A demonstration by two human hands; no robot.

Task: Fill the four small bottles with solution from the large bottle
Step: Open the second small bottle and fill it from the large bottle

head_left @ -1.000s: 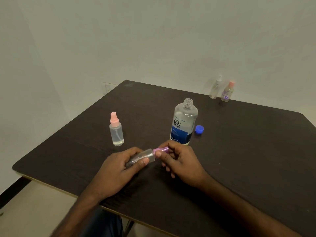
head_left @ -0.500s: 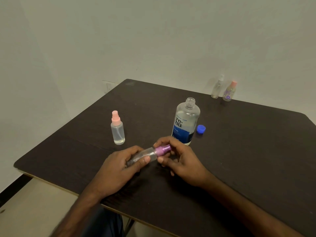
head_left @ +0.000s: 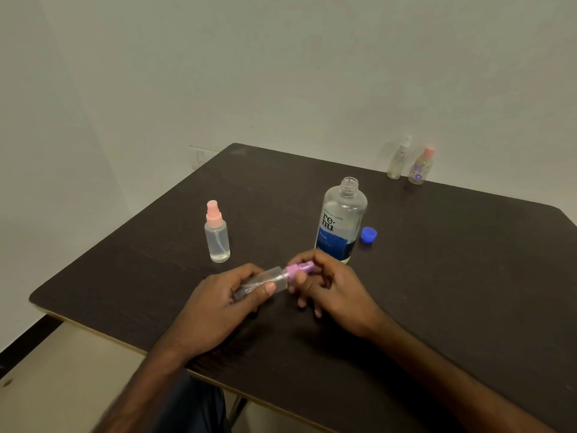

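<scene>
My left hand [head_left: 218,304] grips the clear body of a small spray bottle [head_left: 271,279] held nearly level over the dark table [head_left: 452,276]. My right hand [head_left: 331,285] pinches its purple spray cap [head_left: 299,269] between thumb and fingers. Just behind stands the large clear bottle [head_left: 342,218] with a blue label, its neck uncapped. Its blue cap [head_left: 368,235] lies on the table to its right. A small bottle with a pink sprayer [head_left: 217,232] stands upright to the left, holding clear liquid.
Two more small bottles stand at the table's far edge by the wall: a clear one with a white top [head_left: 398,159] and one with a pink top and purple flowers [head_left: 421,167]. The table's near edge runs diagonally below my forearms.
My right hand's fingers have shifted round the purple cap, as if twisting it; more of the cap now shows. The left hand keeps its grip on the bottle body.
</scene>
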